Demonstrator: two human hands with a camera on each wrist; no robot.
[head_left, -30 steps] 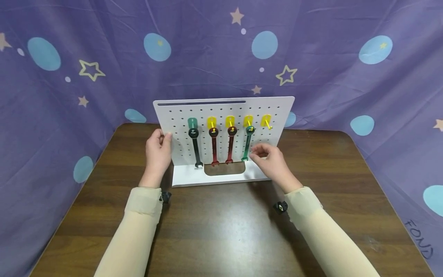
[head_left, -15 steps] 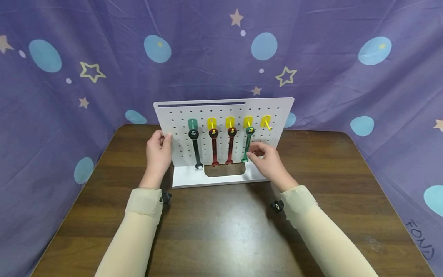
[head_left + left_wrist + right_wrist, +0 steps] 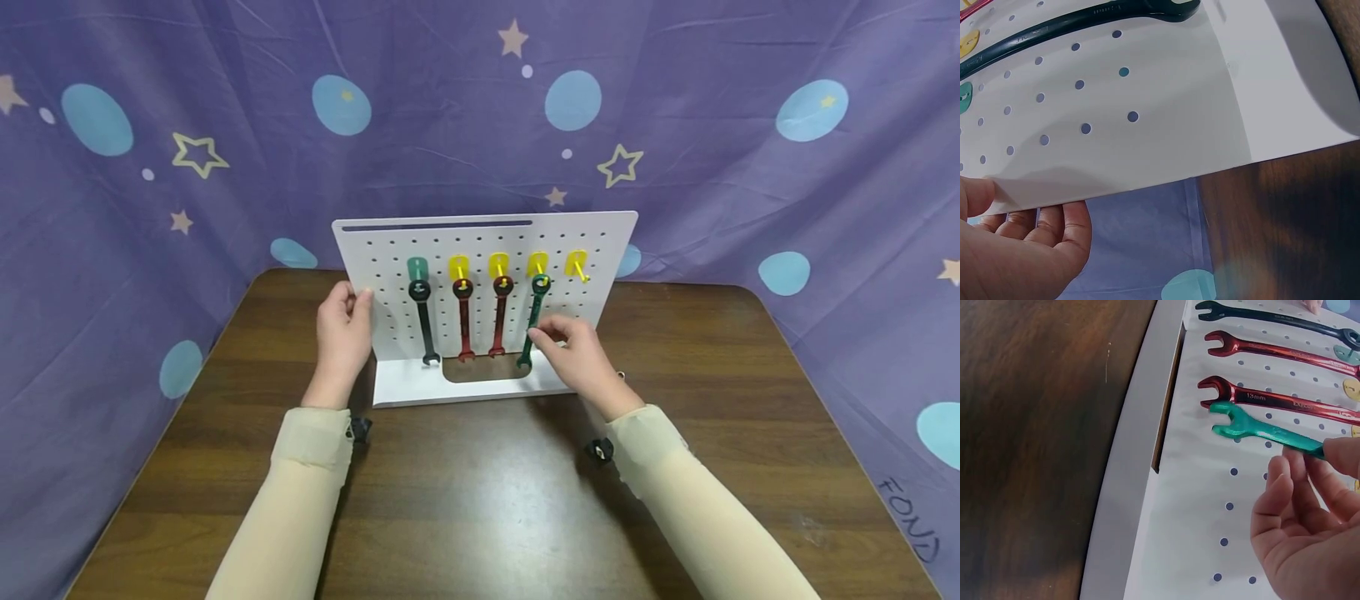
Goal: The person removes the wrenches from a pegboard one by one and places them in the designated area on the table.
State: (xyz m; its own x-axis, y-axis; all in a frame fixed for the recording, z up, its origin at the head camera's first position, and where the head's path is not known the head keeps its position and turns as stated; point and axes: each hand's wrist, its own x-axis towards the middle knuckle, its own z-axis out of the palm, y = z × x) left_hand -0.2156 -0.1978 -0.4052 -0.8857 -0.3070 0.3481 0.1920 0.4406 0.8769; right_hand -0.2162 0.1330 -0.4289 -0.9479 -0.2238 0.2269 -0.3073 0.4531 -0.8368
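A white pegboard (image 3: pixel 585 237) stands upright on the table. My left hand (image 3: pixel 343 333) grips its left edge, thumb on the front and fingers behind, as the left wrist view shows. With thumb and fingers my right hand (image 3: pixel 579 354) pinches the green wrench (image 3: pixel 1266 430) by its shaft. That wrench's ring end is still round a yellow hook (image 3: pixel 537 262), and its open end tilts out from the board. To its left hang two red wrenches, the nearer red wrench (image 3: pixel 500 321) and the farther red wrench (image 3: pixel 464 321), then a black wrench (image 3: pixel 425 325).
A bare yellow hook (image 3: pixel 577 264) sits at the board's right. The black wrench hangs from a green hook (image 3: pixel 417 267). The board's white base (image 3: pixel 408 385) has a cut-out and rests on a brown wooden table (image 3: pixel 480 500). A purple patterned curtain (image 3: pixel 450 108) surrounds the back and sides.
My right hand has moved left to the green wrench and taken hold of it. The wrench's lower end has swung left and outward. My left hand has stayed on the board's edge.
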